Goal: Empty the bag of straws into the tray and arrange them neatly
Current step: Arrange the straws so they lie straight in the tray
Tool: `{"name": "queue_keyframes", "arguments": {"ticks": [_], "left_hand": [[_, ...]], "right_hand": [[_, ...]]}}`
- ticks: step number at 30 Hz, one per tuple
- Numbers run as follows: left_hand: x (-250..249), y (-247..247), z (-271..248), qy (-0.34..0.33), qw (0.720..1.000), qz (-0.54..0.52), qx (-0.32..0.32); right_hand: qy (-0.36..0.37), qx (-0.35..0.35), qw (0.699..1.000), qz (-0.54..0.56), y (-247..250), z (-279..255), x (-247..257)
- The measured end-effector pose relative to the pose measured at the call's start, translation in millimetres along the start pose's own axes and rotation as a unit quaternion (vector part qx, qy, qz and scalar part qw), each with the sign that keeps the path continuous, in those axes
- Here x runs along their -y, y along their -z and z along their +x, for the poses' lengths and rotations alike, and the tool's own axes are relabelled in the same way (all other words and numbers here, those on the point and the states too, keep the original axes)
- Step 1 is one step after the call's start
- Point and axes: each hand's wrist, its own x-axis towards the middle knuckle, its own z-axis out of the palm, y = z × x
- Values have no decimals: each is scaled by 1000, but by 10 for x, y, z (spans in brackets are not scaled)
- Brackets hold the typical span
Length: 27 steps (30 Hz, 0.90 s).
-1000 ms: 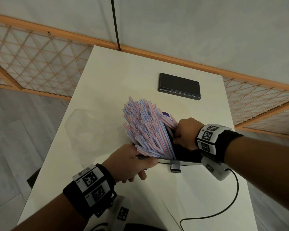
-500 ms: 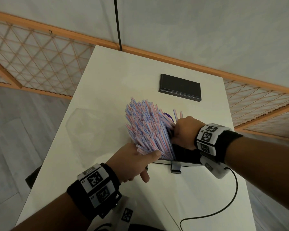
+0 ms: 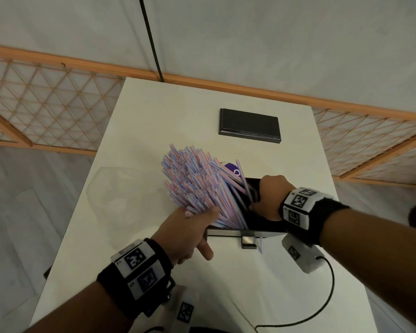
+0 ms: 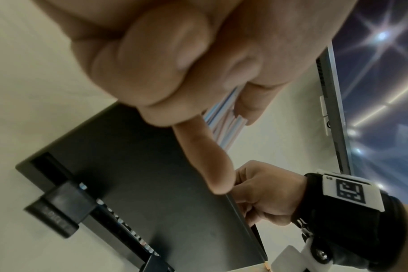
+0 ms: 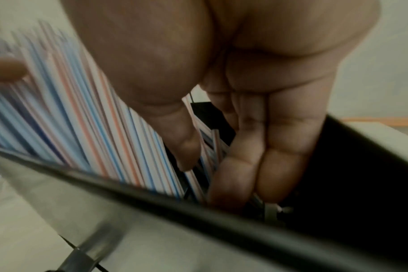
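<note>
Gathering straws (image 3: 197,183) into tray (image 3: 269,233): left hand (image 3: 187,231) grips the bundle; right hand (image 3: 268,200), fingers straight, should sweep strays toward nine o'clock.

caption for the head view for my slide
Left hand grips a fanned bundle of striped straws standing in the black tray while the right hand reaches in beside them.

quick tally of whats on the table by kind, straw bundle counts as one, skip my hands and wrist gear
straw bundle: 1
stray straw outside the tray: 1
black tray: 1
black slab: 1
clear bag, faint: 1
purple item behind the bundle: 1
total: 6
</note>
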Motion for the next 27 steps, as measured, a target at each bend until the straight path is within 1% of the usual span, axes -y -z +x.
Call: {"name": "queue_keyframes", "arguments": {"ticks": [4,8,14,16,18,21,23,26,27], "left_hand": [[-2,5,-10,4,1000,-11,-6],[19,13,-14,0,1000,-7,0],[46,49,-33,-2,1000,-13,5],[51,54,-31,-2,1000,-14,7],[49,60,-30,-3,1000,-15,9],[56,77,-36,-7,1000,-17,11],[67,92,-37,-6,1000,-16,15],[81,104,-26,-7,1000,-14,18],[82,106,-23,-8,1000,-15,18]], "right_hand": [[-16,3,1000,24,-51,115,-13],[-11,-25,998,59,27,64,-38],[71,-142,983,93,547,-254,-38],[103,-180,975,75,640,-286,-15],[128,-196,971,41,621,-244,8],[135,-163,977,8,454,-139,67],[124,-135,983,7,354,-92,77],[76,-107,991,-25,264,-61,-20],[55,-88,994,-42,233,-55,-62]]}}
